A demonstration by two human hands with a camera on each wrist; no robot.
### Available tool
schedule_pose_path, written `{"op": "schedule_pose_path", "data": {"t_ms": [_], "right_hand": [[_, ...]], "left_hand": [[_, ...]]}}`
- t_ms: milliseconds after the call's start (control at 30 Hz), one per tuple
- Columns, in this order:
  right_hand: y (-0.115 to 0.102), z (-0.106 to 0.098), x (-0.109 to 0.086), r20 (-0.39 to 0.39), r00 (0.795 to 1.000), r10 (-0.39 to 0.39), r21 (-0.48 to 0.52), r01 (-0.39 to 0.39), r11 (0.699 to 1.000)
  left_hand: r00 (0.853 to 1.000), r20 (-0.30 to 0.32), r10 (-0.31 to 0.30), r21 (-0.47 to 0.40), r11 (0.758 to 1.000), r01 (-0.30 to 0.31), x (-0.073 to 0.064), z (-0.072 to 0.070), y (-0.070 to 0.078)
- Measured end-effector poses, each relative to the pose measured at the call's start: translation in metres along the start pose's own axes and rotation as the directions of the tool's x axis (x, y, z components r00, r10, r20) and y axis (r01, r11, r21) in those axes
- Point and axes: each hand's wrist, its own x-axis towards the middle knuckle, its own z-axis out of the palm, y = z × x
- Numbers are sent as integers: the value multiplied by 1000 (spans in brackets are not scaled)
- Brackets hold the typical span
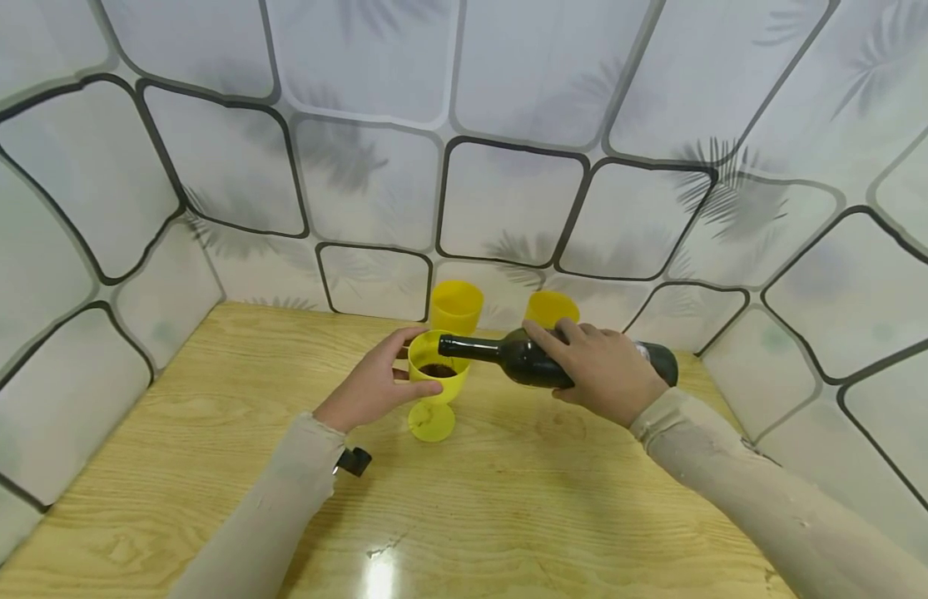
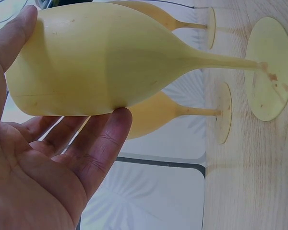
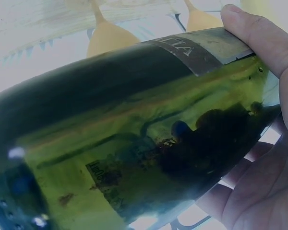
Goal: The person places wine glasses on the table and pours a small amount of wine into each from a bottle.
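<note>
My left hand [image 1: 377, 378] holds a yellow wine goblet [image 1: 450, 389] by its bowl, the thumb on the near side and the fingers on the far side. Its round foot stands on the table, and dark liquid [image 1: 437, 371] shows inside. My right hand [image 1: 602, 370] grips a dark green wine bottle [image 1: 527, 359] around its body. The bottle lies nearly level, its mouth just over the goblet's rim. In the right wrist view, the bottle's glass [image 3: 110, 129] shows a label and some liquid. The left wrist view shows the goblet [image 2: 110, 57] upright, turned sideways by the camera.
Two more yellow goblets stand behind, one [image 1: 456, 308] just beyond the held goblet and another [image 1: 552, 308] partly hidden by the bottle and right hand. The wooden table [image 1: 471, 516] meets patterned wall panels [image 1: 374, 183] at the back and sides.
</note>
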Motion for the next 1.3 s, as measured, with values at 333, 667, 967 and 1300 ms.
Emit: {"op": "schedule_pose_path", "data": {"t_ms": [333, 667, 967, 1300], "right_hand": [[0, 1, 0, -2, 1000, -1, 1, 1, 1000], [0, 1, 0, -4, 1000, -2, -3, 2, 1000], [-1, 1, 1, -9, 1000, -2, -5, 2, 1000], [-3, 7, 2, -18, 1000, 15, 68, -14, 998]], "left_hand": [[1000, 2, 0, 0, 1000, 0, 0, 1, 0], [1000, 2, 0, -1, 1000, 0, -1, 1, 0], [1000, -3, 6, -4, 1000, -6, -1, 0, 0], [1000, 0, 7, -9, 1000, -7, -1, 0, 0]]}}
